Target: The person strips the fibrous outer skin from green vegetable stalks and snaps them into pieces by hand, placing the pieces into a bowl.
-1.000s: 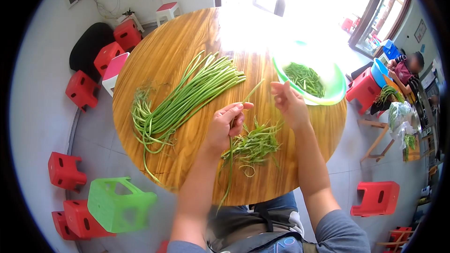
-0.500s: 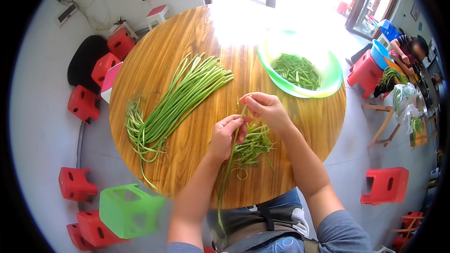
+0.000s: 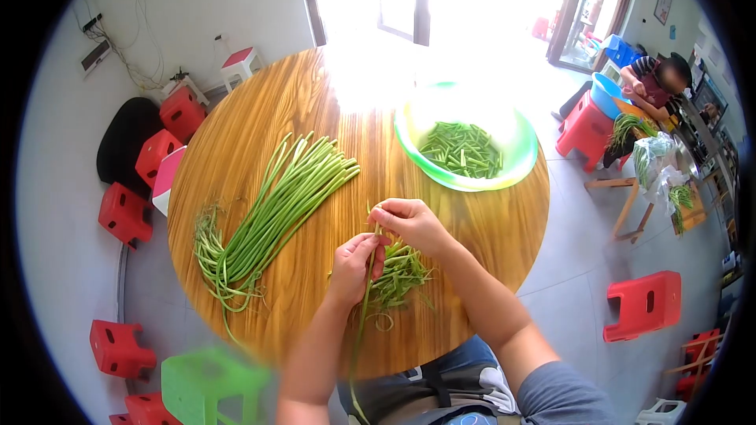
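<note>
My left hand (image 3: 356,267) is closed round a long green stalk (image 3: 362,323), whose thin tail hangs over the table's near edge. Just above it, my right hand (image 3: 408,224) pinches the stalk's upper end. A pile of green trimmings (image 3: 400,275) lies beside and partly behind my hands. To the left, a big bundle of green stalks (image 3: 276,208) rests on the wooden table, curly thin ends toward me. Beyond my right hand stands a green and white bowl (image 3: 516,169) holding short cut green pieces (image 3: 463,149).
The round wooden table (image 3: 488,228) fills the middle. Red stools (image 3: 126,212) and a green stool (image 3: 209,386) stand at the left, another red stool (image 3: 644,305) at the right. A person (image 3: 654,83) works at the far right beside a blue basin (image 3: 608,94).
My right hand has come from beside the bowl to the stalk's upper end, by my left hand. The camera view has shifted, so the table and bowl sit further left.
</note>
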The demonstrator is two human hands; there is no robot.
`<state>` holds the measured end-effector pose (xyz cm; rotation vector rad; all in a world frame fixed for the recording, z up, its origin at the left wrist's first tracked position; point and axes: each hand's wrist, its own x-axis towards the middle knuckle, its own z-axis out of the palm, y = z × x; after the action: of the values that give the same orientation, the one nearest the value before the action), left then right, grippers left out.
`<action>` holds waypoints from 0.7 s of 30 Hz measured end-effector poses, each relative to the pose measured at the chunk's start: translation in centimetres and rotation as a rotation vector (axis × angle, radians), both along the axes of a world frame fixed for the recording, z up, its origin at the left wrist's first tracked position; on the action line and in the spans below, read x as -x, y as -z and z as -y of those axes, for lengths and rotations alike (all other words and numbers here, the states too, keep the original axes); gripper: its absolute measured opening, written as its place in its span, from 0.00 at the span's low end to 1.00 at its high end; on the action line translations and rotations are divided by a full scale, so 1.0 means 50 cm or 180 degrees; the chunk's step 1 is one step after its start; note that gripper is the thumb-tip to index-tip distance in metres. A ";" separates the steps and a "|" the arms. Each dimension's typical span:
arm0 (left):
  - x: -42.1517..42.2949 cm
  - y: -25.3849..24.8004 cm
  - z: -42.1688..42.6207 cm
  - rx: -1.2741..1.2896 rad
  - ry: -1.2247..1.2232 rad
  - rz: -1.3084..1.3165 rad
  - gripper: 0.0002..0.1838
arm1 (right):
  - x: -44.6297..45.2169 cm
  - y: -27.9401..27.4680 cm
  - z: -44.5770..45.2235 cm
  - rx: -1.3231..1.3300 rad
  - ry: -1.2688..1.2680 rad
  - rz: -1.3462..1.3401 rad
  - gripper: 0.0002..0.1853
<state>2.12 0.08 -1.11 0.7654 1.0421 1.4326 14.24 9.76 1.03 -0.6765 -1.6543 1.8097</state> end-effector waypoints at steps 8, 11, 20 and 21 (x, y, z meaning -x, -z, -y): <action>0.019 0.022 0.004 -0.0024 -0.0556 0.0065 0.11 | 0.042 0.032 0.045 -0.3085 0.0768 -0.0463 0.06; 0.017 0.009 0.002 0.0004 -0.0790 0.0468 0.11 | 0.039 0.018 0.045 -0.3544 0.1027 -0.0403 0.08; 0.039 -0.008 0.002 -0.0151 -0.0594 0.0813 0.11 | 0.039 0.021 0.032 -0.1617 0.1234 -0.0634 0.06; 0.040 -0.008 0.008 -0.0202 -0.0568 0.1053 0.13 | 0.035 0.019 0.024 -0.0852 0.1199 -0.0675 0.07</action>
<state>0.12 -0.30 -0.70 0.4661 0.8266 1.6853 12.47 8.57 0.06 -0.6055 -1.4764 1.3179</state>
